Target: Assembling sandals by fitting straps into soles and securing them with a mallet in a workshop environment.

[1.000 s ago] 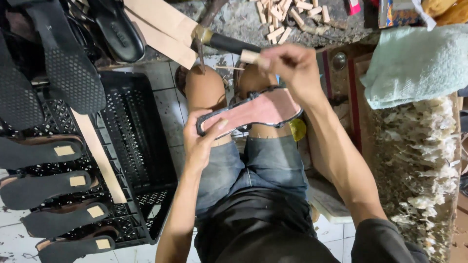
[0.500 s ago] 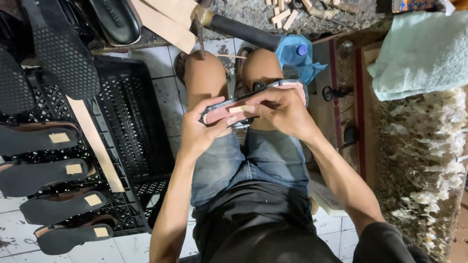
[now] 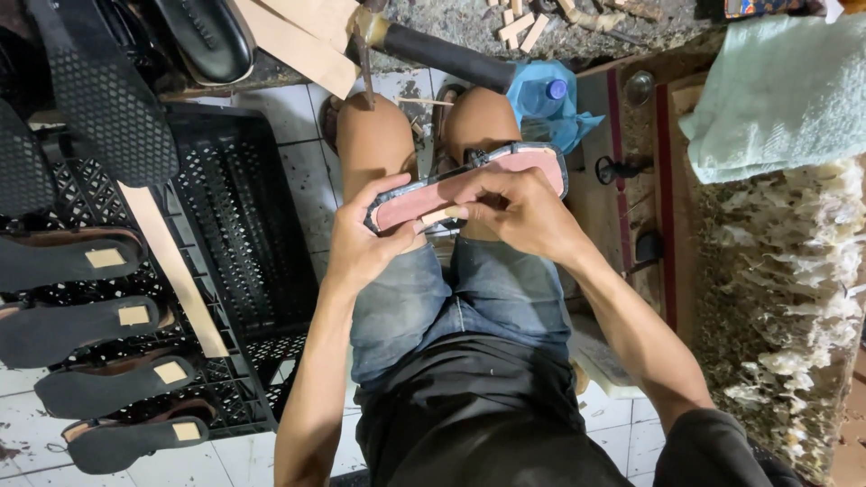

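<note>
Sole, pink-faced with a dark rim, held across the knees, heel end toward the left hand, toe end by the right knee. Left hand: closed around the heel end, thumb on top. Right hand: fingers curled over the middle of the sole, pinching a small tan tab against the pink face.

Step in hand, by judgement: fitting or pressing the tab onto the sole's face. Next move calls for a steady left grip and firm, even thumb pressure so the tab sits flat and square.

Surroundings: black crate on the tiled floor at left; four dark sandals with tan heel patches laid in a row beside it; blue bottle just past the knees; pale green towel at upper right.
</note>
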